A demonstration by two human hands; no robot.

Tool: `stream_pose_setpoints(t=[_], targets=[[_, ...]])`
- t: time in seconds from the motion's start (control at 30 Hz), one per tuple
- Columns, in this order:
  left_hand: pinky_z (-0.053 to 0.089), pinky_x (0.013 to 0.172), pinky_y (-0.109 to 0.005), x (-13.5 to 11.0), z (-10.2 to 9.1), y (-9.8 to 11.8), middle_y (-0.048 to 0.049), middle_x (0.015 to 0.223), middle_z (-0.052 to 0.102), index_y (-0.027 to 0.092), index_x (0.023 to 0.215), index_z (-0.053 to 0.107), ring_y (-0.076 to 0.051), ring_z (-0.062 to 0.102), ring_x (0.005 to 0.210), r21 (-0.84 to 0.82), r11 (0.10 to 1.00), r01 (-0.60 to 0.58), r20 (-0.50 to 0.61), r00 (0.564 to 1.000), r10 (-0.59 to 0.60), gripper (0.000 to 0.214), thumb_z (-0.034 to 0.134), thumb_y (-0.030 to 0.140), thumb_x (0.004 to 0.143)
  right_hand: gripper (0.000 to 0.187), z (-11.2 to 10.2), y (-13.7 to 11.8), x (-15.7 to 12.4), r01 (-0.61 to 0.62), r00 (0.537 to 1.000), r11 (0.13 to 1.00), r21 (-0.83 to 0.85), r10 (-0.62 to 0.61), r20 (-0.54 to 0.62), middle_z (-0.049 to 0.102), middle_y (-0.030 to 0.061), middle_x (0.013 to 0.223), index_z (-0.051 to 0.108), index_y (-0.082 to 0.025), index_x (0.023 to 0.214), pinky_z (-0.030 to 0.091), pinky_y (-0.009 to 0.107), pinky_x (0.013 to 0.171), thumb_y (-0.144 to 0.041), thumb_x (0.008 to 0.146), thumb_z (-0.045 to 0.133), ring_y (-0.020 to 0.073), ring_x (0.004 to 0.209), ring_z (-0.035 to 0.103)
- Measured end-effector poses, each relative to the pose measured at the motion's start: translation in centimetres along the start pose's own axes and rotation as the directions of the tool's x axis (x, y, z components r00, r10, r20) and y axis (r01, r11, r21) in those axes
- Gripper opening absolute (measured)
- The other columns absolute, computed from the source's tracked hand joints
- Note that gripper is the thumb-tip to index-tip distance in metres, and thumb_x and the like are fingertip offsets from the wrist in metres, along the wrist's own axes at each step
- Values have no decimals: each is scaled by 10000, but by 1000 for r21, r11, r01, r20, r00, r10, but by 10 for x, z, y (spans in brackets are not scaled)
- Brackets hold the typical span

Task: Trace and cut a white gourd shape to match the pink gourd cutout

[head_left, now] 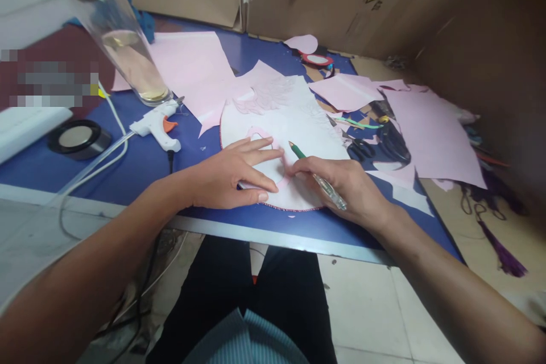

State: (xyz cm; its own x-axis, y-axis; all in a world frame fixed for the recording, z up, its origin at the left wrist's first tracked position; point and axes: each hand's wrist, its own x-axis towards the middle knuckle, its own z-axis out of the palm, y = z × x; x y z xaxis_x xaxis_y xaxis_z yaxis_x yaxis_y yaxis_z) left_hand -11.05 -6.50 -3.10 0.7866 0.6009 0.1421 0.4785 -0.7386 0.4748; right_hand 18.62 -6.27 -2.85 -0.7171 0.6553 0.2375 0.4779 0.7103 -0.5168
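My left hand lies with fingers spread over a curved pink paper cut-out, pressing it on a white rounded sheet with a red patterned edge. Part of the cut-out is hidden under the fingers. In my right hand is a slim pen, green at the far end and clear at the near end; its middle is covered by my fingers. The fingertips of this hand touch the right side of the cut-out. Pale pink feather-like wing shapes sit on the sheet's upper part.
Left of the sheet are a white glue gun, a roll of black tape and a tall clear container. Pink paper, black-handled scissors and scraps crowd the right. A purple tassel lies farther right. Cardboard boxes stand behind.
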Motion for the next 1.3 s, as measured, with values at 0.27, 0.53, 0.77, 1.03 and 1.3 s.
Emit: stream_pose_setpoints(t=[0.27, 0.53, 0.77, 1.03, 1.3], targets=[[191, 1342, -605, 3, 1, -5, 17, 1673, 503, 386, 1190, 829, -312, 266, 1653, -61, 998, 11, -3, 1000, -11, 274, 691, 271, 983, 297, -1, -2, 0, -9, 1000, 1000, 4, 9, 6, 817, 28, 1146, 696, -274, 1260, 565, 320, 850, -153, 1007, 596, 207, 919, 775], [185, 1335, -630, 3, 1, -6, 13, 1631, 557, 382, 1178, 833, -329, 286, 1644, -43, 999, 15, 24, 1000, -14, 264, 682, 281, 987, 249, 0, -6, 1, -41, 999, 997, 61, 42, -13, 817, 25, 1118, 720, -283, 1242, 573, 336, 817, -212, 1067, 558, 201, 884, 768], [187, 1333, -626, 2, 5, -7, 29, 1605, 586, 408, 1161, 835, -331, 326, 1629, -68, 997, 18, -13, 1000, -19, 260, 708, 291, 967, 253, -4, -22, 5, -109, 942, 979, 170, 157, -296, 784, 59, 982, 779, -318, 1252, 581, 408, 791, -399, 1065, 628, 246, 869, 728], [182, 1331, -631, 1, 6, -8, 36, 1609, 582, 400, 1167, 833, -333, 355, 1615, -62, 998, 11, -15, 1000, -12, 251, 674, 311, 994, 257, -10, -35, 15, -271, 904, 843, 465, 389, -177, 664, -23, 634, 775, -241, 969, 410, 273, 471, -478, 1029, 697, 131, 507, 537], [195, 1340, -622, 2, 4, -6, 64, 1620, 568, 427, 1221, 809, -322, 355, 1615, -47, 999, 16, 2, 1000, -16, 323, 665, 259, 985, 367, 2, -38, 32, -218, 949, 871, 441, 294, -111, 795, 28, 900, 781, -208, 768, 485, 263, 598, -461, 1023, 706, 148, 705, 666]])
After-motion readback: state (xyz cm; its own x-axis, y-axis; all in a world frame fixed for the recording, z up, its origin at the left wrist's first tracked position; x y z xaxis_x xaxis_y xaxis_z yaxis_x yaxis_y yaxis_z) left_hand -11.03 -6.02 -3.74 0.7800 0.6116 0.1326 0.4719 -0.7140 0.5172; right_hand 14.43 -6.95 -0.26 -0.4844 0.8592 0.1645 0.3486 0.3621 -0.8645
